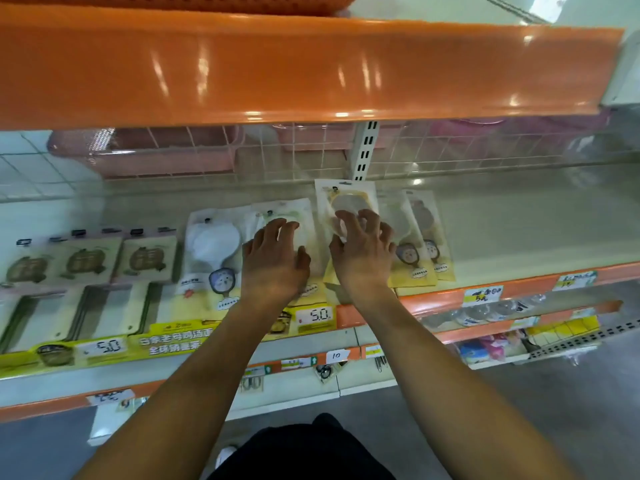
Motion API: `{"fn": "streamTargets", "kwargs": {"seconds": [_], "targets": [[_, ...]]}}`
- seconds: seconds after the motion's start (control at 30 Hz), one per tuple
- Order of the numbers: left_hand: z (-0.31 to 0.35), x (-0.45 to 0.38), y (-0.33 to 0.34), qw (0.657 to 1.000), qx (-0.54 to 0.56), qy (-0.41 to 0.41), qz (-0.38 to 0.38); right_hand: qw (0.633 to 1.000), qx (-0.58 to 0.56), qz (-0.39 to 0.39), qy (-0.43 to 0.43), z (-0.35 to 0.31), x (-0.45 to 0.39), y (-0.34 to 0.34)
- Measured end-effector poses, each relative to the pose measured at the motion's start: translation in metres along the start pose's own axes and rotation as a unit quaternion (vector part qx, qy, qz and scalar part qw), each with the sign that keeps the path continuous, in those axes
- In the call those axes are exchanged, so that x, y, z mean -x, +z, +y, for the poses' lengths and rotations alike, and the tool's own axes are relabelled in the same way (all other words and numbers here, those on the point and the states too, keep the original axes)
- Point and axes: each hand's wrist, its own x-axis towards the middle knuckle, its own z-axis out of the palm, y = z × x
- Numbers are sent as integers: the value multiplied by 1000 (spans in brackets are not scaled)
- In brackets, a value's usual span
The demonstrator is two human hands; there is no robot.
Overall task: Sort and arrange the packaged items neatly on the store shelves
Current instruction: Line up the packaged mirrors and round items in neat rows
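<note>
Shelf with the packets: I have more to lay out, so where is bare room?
Bare shelf runs right of the yellow packets, back to the wire grid. Left of them it is crowded: both hands, overlapping packets.

One view only, worn on the person's head, looking forward and steeply down, close in on the pale store shelf (502, 230). The wide lens bows the glossy orange shelf edge (311, 71) across twelve o'clock. Both bare forearms rise from six o'clock toward centre frame. The lower shelves' orange price rail (433, 299) runs out toward three o'clock, with grey floor (554, 410) showing at five o'clock.
</note>
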Motion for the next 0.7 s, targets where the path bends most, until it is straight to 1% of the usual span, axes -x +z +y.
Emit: {"fn": "streamTargets", "kwargs": {"seconds": [0.17,0.33,0.43,0.7], "targets": [[-45,7,-22,1000,0,-21,11,1000,-6,5,-28,-49,10,17],[-90,20,-47,999,4,-38,36,999,-22,-11,-44,-96,23,37],[-116,29,-60,998,10,-37,49,998,-28,-9,-54,-124,33,48],[-173,49,-84,997,-12,-54,50,997,-8,-40,-65,-175,60,80]]}}
